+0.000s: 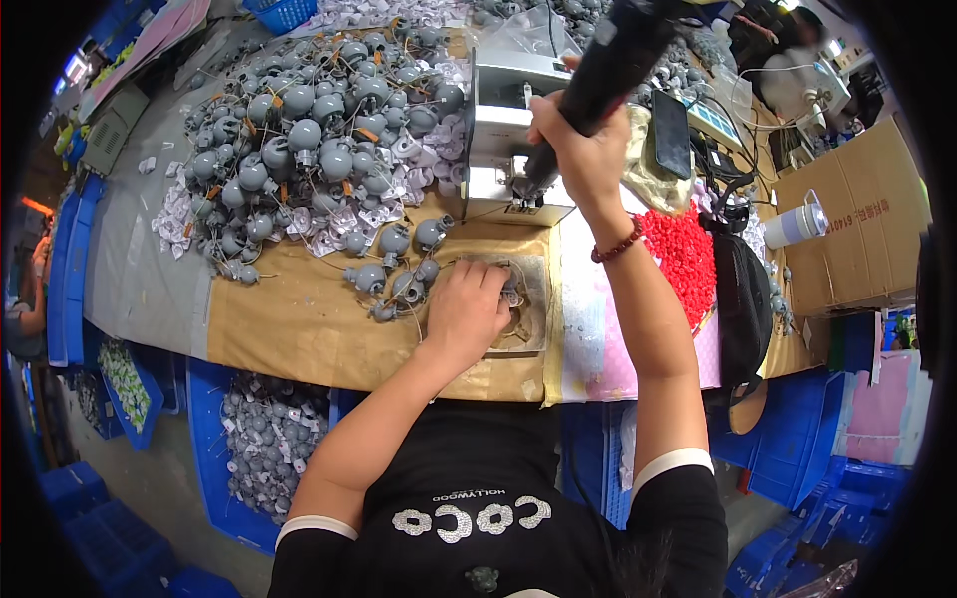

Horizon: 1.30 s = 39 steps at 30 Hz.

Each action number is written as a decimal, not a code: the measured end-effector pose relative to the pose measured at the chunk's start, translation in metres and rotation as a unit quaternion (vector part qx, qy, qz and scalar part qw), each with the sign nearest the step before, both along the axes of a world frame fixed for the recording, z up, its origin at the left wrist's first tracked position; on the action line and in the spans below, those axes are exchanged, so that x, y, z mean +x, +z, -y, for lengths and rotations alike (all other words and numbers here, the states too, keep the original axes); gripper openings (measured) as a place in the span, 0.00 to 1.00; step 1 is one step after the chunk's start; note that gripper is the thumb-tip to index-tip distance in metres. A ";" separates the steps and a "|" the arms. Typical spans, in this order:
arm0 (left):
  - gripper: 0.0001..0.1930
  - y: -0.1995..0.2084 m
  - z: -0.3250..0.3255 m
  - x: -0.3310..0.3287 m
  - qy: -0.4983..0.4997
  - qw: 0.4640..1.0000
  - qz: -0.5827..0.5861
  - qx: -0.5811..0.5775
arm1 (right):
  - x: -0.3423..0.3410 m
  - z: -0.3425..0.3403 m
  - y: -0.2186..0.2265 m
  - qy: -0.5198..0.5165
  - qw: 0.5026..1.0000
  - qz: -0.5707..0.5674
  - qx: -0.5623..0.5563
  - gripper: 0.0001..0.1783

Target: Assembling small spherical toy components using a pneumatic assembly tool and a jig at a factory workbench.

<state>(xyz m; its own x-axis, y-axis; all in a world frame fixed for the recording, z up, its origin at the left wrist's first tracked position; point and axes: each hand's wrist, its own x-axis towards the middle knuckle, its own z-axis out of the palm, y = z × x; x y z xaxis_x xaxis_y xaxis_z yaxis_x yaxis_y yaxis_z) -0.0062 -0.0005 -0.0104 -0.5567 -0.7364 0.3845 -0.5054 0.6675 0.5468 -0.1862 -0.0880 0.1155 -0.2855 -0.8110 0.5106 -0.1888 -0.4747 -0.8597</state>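
My right hand (590, 149) is wrapped round a black electric screwdriver (616, 62), held at a slant. The driver's tip is at the front of a metal box-shaped machine (490, 186), which looks like a screw feeder. My left hand (467, 311) is down on a square, pale block (533, 311) at the table's near side. Its fingers are closed round a small grey part (512, 289), mostly hidden under them. Close by on its left lie several loose grey round parts (371, 277) with wires.
A large heap of grey ball-shaped parts (299, 130) with wires covers the table's left. Small red pieces (680, 264) are piled right, beside a black bag (743, 309) and a phone (671, 134). A cardboard box (857, 214) and white cup (795, 225) stand farther right. Blue crates (214, 468) sit below.
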 end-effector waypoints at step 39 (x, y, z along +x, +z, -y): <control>0.17 -0.003 0.004 0.000 -0.029 0.998 -0.061 -0.008 | 0.028 -0.108 -0.065 0.121 0.988 -0.093 0.016 0.39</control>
<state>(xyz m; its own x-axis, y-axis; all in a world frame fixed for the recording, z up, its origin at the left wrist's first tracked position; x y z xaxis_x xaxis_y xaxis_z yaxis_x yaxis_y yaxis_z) -0.0058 -0.0046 -0.0130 -0.5463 -0.6977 0.4634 -0.3970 0.7029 0.5902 -0.1577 0.0205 0.0509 0.0158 -0.8606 0.5091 -0.2288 -0.4987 -0.8360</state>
